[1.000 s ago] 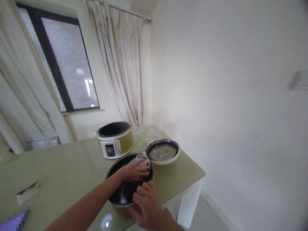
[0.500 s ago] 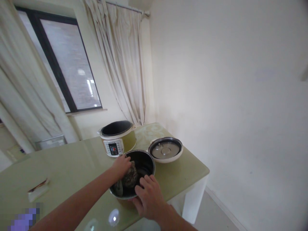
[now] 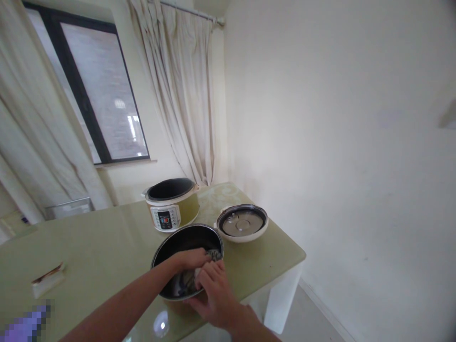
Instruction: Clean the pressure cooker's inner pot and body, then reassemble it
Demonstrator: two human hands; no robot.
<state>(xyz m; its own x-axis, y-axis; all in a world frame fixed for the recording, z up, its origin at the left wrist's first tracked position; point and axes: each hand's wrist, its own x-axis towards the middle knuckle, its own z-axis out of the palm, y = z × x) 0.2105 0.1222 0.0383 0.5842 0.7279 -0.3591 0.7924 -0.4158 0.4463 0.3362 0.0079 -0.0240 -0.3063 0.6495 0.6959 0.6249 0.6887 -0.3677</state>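
Note:
A dark inner pot [image 3: 178,240] with a pale metal rim is tilted toward me at the table's near edge. Inside it, my left hand [image 3: 195,259] is closed over a crumpled, patterned grey cloth [image 3: 214,254], pressing it to the right inner wall. My right hand [image 3: 216,290] grips the near right rim, thumb outside and fingers curled over the edge. Part of the cloth lies hidden under both hands.
Behind the pot stands the cooker body [image 3: 180,209] with a button panel. Its lid [image 3: 242,224] lies upturned to the right. A small white packet [image 3: 48,280] rests on the left of the glossy green table [image 3: 107,247]. A white wall [image 3: 320,142] rises at the right.
My left hand and the cloth have moved from the pot's left inner side to the right, close to my right hand. The right hand still holds the rim.

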